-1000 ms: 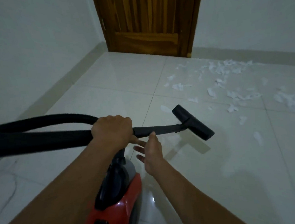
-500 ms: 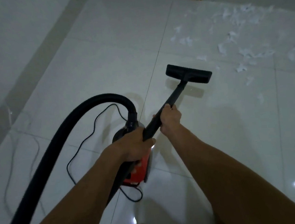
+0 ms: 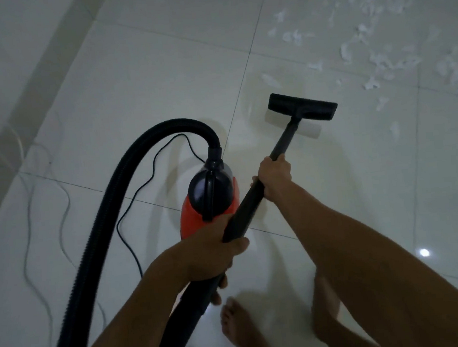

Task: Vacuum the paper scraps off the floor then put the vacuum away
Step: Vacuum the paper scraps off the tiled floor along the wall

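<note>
Wand (image 3: 252, 199) is gripped by left hand (image 3: 210, 252) low and right hand (image 3: 275, 173) higher; nozzle (image 3: 302, 107) rests on floor (image 3: 130, 71), short of paper scraps (image 3: 378, 58). Vacuum body (image 3: 208, 200) sits beside wand.

Dim, bluish light; glare spot on glossy floor (image 3: 424, 252); edges curve.

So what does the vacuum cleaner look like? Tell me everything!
The vacuum cleaner has a small red body with a black rounded top, sitting on the white tiled floor. A thick ribbed black hose arches out of its top and loops round to a straight black wand. The wand ends in a flat, wide black floor head, short of the paper scraps. The left hand grips the wand low, the right hand higher. A thin black cord trails behind.
</note>
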